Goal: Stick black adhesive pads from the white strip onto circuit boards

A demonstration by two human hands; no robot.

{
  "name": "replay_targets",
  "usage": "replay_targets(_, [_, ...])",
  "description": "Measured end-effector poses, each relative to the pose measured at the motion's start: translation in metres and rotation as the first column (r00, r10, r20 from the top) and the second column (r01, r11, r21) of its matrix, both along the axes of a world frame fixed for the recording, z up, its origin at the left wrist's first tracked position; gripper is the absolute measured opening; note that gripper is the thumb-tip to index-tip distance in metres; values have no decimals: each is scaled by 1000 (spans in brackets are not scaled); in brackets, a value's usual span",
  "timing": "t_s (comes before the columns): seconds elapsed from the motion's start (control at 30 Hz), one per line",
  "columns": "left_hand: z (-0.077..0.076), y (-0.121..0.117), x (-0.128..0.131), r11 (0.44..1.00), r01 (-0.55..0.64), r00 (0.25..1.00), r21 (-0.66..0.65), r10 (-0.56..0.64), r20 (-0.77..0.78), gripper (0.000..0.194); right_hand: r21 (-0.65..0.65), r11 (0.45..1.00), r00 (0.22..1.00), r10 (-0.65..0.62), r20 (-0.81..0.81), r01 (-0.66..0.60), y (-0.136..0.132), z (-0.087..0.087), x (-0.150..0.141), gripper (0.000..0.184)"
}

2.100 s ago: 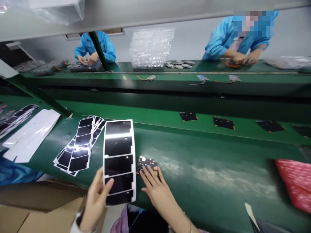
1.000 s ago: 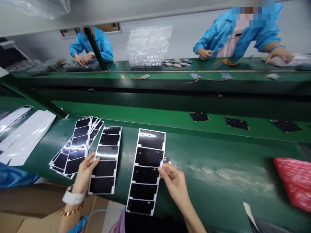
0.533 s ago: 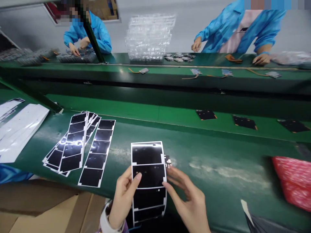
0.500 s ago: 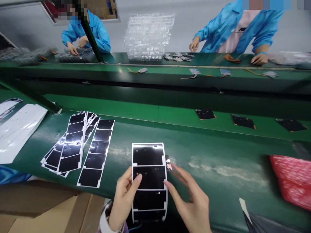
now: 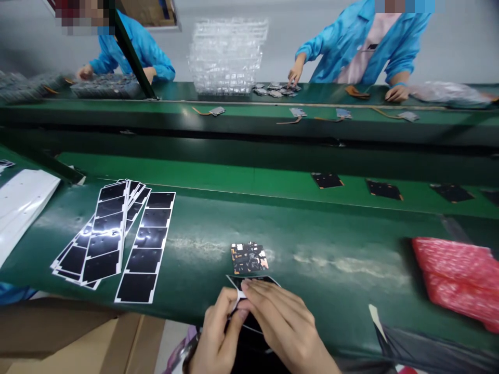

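- I take the place of the two hands as the middle of my clock; 12 o'clock points away from the body.
- The left hand [image 5: 216, 327] has thumb and forefinger closed, and it pinches the edge of a black-and-white sheet [image 5: 235, 282].
- The right hand [image 5: 288, 322] has its fingers straight and side by side, laid over the same sheet; their tips are closed on it, right next to the left fingertips. The hands cover much of this sheet, so I cannot tell its full shape.
- At 12 o'clock, just beyond the sheet, a small dark board [image 5: 249, 258] with copper-coloured patches lies flat on the green table [image 5: 331, 291].
- At 10 o'clock I see one loose strip [image 5: 145, 246] of five black panels, and beside it a fanned pile of strips [image 5: 103, 234]. Farther out are white sheets [image 5: 23, 208].
- At 3 o'clock, well apart, rests a red wrapped packet [image 5: 452, 278].
- Between 1 and 2 o'clock, dark plates [image 5: 326, 180] lie in a row on the lighter green surface [image 5: 218, 179].
- Far at 11 and 1 o'clock, two persons in blue jackets [image 5: 362, 41] work across a stack of clear trays [image 5: 228, 57].
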State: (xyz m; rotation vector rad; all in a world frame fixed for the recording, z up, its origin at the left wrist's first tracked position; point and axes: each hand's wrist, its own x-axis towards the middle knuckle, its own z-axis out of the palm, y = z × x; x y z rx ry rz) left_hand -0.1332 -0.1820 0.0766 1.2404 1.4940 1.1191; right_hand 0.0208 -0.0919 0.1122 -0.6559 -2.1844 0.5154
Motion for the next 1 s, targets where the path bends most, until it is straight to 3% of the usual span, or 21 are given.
replay_targets(0.1, [1,-1,4,999,11,993,34,-6,-120,19,-147,989,996,-10,-92,-4,1,-2,-1,19])
replay_targets(0.2, [0,-5,9,997,-74,976,21,76,-203,23,-253,965,987,-100,-126,66,4,-4,-2,14])
replay_targets(0.3, [0,-5,10,993,-114,970,24,116,-215,23,-243,968,986,-99,-133,64,7,-6,-1,14])
replay_targets(0.43, [2,1,6,996,-9,970,89,30,-241,19,-191,981,997,15,-74,-29,5,-9,4,18])
replay_targets(0.6, [5,8,3,993,20,972,115,7,-236,12,-181,983,993,-7,-121,-15,1,-13,4,24])
replay_targets(0.67, [5,7,0,991,51,957,123,-14,-289,16,-331,943,983,-29,-183,-33,3,-11,2,22])
replay_targets(0.77, [0,4,-4,985,102,930,142,-43,-365,27,-595,795,964,-52,-260,-117,9,-9,0,14])
replay_targets(0.83, [-6,2,-4,984,130,928,125,-77,-366,31,-685,716,963,-72,-261,-132,13,-10,-1,12])
replay_targets(0.93, [-18,-5,3,996,85,959,26,-75,-273,31,-737,676,962,-187,-201,-23,19,-17,-1,11])
replay_targets(1.0, [-26,-11,10,997,-56,984,-46,48,-173,37,-746,656,923,-350,-162,118,24,-25,3,14])
